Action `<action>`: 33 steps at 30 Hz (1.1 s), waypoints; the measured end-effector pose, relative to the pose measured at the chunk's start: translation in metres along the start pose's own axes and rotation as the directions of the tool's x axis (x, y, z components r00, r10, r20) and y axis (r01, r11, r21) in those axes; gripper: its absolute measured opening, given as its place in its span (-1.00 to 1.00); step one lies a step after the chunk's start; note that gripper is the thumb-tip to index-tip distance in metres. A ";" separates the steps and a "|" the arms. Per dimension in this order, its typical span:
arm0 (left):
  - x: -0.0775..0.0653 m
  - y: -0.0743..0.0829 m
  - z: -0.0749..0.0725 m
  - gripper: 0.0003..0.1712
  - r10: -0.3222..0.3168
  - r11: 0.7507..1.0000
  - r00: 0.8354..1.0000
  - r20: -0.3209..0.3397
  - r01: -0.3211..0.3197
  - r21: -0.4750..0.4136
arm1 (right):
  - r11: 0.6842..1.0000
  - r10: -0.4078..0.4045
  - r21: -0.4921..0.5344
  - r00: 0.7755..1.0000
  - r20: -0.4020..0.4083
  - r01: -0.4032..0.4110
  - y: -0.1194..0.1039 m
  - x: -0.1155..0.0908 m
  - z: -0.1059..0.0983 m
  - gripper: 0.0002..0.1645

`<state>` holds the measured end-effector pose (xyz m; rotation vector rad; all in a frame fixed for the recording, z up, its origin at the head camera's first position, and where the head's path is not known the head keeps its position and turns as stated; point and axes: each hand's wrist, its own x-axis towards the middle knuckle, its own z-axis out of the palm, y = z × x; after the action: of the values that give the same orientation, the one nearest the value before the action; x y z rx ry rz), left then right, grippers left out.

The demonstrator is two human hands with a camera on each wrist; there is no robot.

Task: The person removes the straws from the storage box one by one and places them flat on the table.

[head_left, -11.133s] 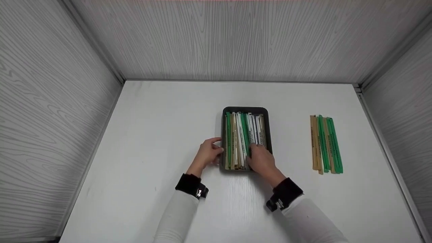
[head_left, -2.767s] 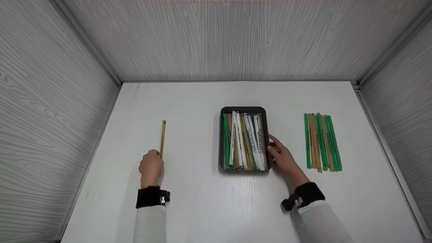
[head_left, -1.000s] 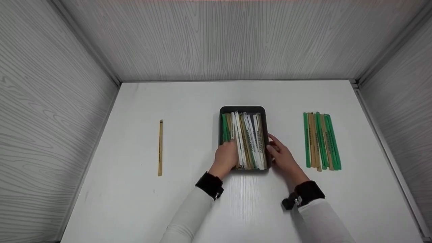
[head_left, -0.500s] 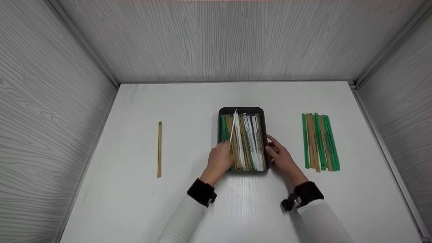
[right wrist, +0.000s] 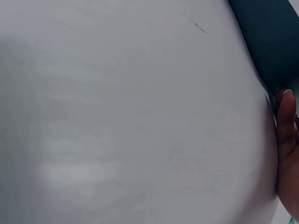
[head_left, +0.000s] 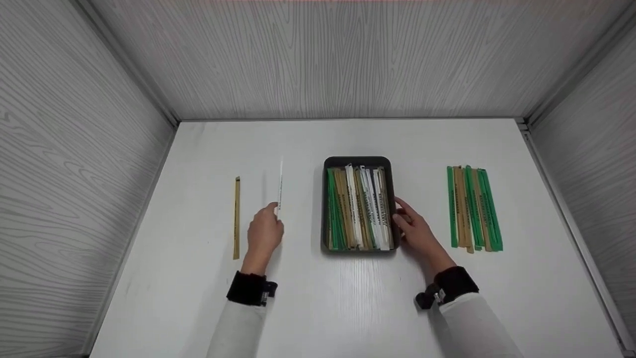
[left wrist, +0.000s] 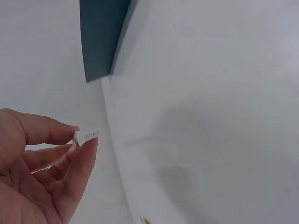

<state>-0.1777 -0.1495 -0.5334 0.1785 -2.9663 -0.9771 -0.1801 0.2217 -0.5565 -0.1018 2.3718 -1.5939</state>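
My left hand (head_left: 266,231) pinches a slim white paper-wrapped straw (head_left: 280,186) between thumb and fingertips, off the table and left of the black tray (head_left: 357,161). Its printed end (left wrist: 88,136) shows edge-on in the left wrist view. Green, brown and white wrapped straws (head_left: 355,214) lie lengthwise in the tray. At the tray's right wall, my right hand (head_left: 420,236) touches the outside with its fingertips; only part of that hand appears in the right wrist view. A single brown wrapped straw (head_left: 236,219) lies on the table to the left of my left hand.
On the right of the white table (head_left: 318,308) lies a row of several green and brown wrapped straws (head_left: 474,209). Grey wood-grain panels (head_left: 318,59) enclose the back and both sides.
My left hand has drawn the white straw out of the tray and carried it left. Earlier it laid down the brown straw. The right-hand row gained a green straw. My right hand stays at the tray.
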 end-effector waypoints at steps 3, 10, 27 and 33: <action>0.001 -0.023 -0.015 -0.51 -0.089 0.996 0.996 0.008 0.089 0.016 | 1.000 0.006 0.018 1.000 0.011 -0.006 0.000 0.001 0.000 -0.34; 0.002 -0.070 -0.042 -0.50 -0.238 0.971 0.971 -0.005 0.238 0.011 | 0.999 0.032 0.009 0.999 -0.017 -0.032 0.032 0.015 0.001 -0.33; 0.004 -0.101 -0.048 -0.49 -0.362 0.932 0.929 0.072 0.362 0.022 | 1.000 -0.015 -0.004 0.999 -0.029 0.015 0.037 0.017 0.003 -0.34; 0.003 -0.098 -0.047 -0.49 -0.343 0.939 0.938 0.058 0.342 0.025 | 1.000 -0.012 0.011 0.999 -0.033 0.012 0.038 0.016 0.002 -0.34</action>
<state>-0.1686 -0.2555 -0.5539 0.6996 -3.0609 -1.0028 -0.1914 0.2310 -0.5952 -0.0878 2.3912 -1.6265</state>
